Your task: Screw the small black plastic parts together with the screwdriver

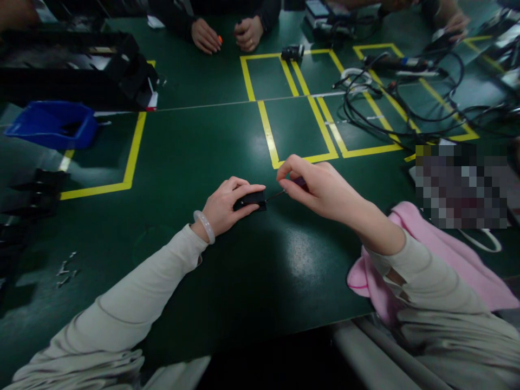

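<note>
Left fingers clamp a small black oblong block, right fingers pinch a slim dark-shafted tool; aim it straight (gently, folks).

A workshop — glossy green worktop, yellow tape rectangles beyond the fingers, blue plastic bin to their left.

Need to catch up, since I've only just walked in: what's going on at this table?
At the green table, a person's left grip holds a small black part, while the right grip holds a thin tool. The tool points at the part's end; whether it touches is too small to tell. Small metal pieces lie loose to the left, a blue bin stands farther back on that side, and a pink cloth lies to the right.
</note>
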A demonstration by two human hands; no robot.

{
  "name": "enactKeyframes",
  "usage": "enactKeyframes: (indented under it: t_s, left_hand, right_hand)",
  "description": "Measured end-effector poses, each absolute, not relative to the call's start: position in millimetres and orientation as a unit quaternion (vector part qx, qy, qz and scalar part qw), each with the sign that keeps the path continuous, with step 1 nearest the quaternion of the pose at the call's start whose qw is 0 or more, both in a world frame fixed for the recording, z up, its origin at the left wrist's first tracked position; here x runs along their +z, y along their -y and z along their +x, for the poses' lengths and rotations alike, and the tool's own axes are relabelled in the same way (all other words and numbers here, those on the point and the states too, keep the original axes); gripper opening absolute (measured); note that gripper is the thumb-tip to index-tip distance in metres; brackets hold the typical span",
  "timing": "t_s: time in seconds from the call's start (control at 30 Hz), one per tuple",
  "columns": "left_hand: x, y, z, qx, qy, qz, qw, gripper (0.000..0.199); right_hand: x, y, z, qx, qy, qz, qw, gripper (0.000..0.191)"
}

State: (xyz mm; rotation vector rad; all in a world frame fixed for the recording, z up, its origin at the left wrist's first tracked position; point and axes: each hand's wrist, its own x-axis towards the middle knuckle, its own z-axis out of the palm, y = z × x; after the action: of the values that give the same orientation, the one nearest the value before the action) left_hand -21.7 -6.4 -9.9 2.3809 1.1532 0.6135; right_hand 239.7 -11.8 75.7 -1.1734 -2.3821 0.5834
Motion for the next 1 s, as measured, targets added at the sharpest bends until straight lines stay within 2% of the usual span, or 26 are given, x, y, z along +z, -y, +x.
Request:
enactKeyframes:
  t_s: [0.13, 0.3, 0.57, 0.87, 1.0]
  left_hand:
    - [-10.6, 6.2, -22.1, 0.221, -0.414, 0.858, 0.208, 0.042]
    - [-9.9, 6.5, -21.9, 0.218, -0.419, 0.856, 0.209, 0.043]
    - [-8.5, 7.0, -21.2, 0.221, -0.414, 0.857, 0.212, 0.042]
    - [-11.1, 6.2, -22.3, 0.228, -0.407, 0.860, 0.205, 0.042]
    - [-11.8, 5.8, -22.5, 0.228, -0.407, 0.860, 0.205, 0.042]
  right_hand:
    - [75.2, 12.6, 240.0, 0.210, 0.854, -0.420, 0.223, 0.021]
    - [76.2, 11.8, 238.7, 0.206, 0.852, -0.430, 0.216, 0.015]
    - [73.7, 12.0, 239.9, 0.207, 0.852, -0.422, 0.230, 0.020]
    - [74.2, 10.4, 239.9, 0.206, 0.856, -0.419, 0.221, 0.012]
    - [73.9, 11.4, 239.7, 0.206, 0.855, -0.419, 0.227, 0.019]
